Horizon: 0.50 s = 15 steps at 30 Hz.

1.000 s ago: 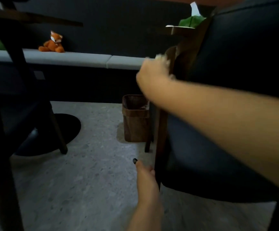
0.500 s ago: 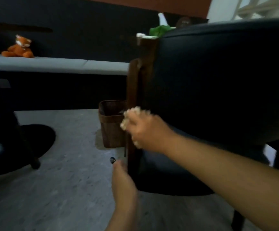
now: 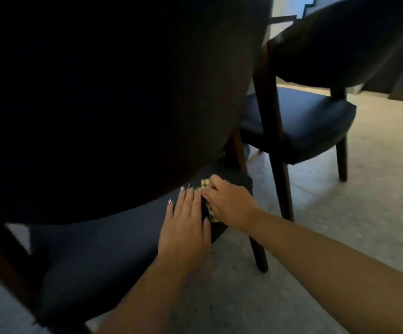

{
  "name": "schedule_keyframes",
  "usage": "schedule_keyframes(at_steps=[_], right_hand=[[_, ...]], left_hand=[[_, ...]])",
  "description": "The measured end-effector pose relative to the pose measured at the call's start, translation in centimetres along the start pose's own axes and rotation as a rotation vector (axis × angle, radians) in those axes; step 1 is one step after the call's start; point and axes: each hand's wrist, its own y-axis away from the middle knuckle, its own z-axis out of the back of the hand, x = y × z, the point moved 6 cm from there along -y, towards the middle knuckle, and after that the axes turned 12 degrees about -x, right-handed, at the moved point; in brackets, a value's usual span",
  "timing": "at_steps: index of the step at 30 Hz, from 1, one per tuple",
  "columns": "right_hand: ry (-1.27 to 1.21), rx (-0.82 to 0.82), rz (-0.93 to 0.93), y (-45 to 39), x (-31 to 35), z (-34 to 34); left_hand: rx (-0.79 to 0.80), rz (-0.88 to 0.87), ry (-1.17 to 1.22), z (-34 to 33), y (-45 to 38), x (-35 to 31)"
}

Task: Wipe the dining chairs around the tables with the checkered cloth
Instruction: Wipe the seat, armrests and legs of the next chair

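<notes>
Right hand (image 3: 229, 206) grip around checkered cloth (image 3: 205, 183) on chair seat (image 3: 113, 242); left hand (image 3: 186, 227) flat, no legible writing.

Dark padded seat (image 3: 104, 256) of the near wood-framed chair carries the left grip (image 3: 186, 227), flat on it, and just right of that the right grip (image 3: 229, 206) bunching the yellow checkered cloth (image 3: 206, 186). Grey speckled stone floor (image 3: 340, 213) bears both chairs' legs, second dark chair (image 3: 299, 116) beyond the right grip.
</notes>
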Motion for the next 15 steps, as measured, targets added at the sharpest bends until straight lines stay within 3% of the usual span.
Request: schedule_keyframes(at_steps=[2, 7, 10, 12, 15], right_hand=[[0.047, 0.009, 0.018, -0.7, -2.7, -0.5], [0.121, 0.001, 0.045, -3.2, -8.3, -1.4], [0.256, -0.029, 0.267, -5.8, -9.4, -1.1], [0.431, -0.138, 0.395, -8.8, -10.2, 0.3], [0.584, -0.221, 0.302, -11.8, -11.2, 2.2]], left_hand=[[0.072, -0.119, -0.008, -1.2, -3.1, -0.9], [0.051, -0.207, -0.115, -2.6, -3.4, -0.9], [0.073, -0.211, -0.131, -2.8, -3.5, -1.0], [0.083, -0.203, -0.130, -2.6, -3.5, -1.1], [0.097, -0.192, -0.126, -2.5, -3.4, -1.1]])
